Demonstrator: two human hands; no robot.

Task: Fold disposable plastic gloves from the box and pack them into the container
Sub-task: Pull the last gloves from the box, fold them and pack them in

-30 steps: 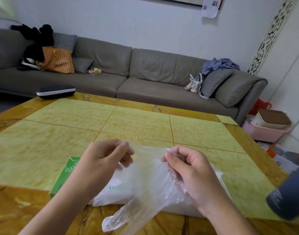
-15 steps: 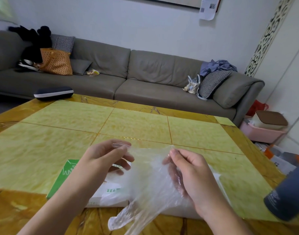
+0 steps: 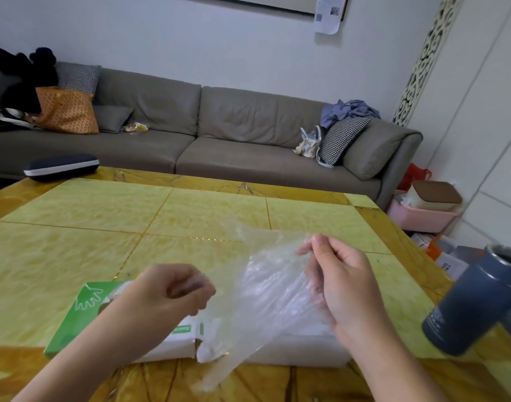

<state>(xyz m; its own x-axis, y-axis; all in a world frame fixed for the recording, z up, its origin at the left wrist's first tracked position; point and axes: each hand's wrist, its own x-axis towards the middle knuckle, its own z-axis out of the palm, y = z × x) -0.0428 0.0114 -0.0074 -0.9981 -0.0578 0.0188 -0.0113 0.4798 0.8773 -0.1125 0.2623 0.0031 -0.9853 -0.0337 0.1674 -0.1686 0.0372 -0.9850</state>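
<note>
A clear plastic glove [image 3: 271,291] hangs in the air between my hands, its fingers trailing down past the table's front edge. My right hand [image 3: 338,282] pinches its upper right part. My left hand [image 3: 173,291] is blurred, with its fingers curled at the glove's left edge. Under my left forearm lies the green and white glove box [image 3: 74,320]. A white container [image 3: 306,353] sits on the table beneath the glove, to the right of the box and mostly hidden by the plastic.
A dark blue tumbler [image 3: 474,303] stands near the table's right edge, close to my right wrist. A dark glasses case [image 3: 60,166] lies at the far left corner. Beyond the yellow-green table [image 3: 190,216] is a grey sofa [image 3: 234,140]; a pink basket [image 3: 422,219] sits on the floor to the right.
My left hand has dropped down and to the left, away from the glove's top edge. My right hand has stayed up, and the glove now spreads wider with its top corner loose.
</note>
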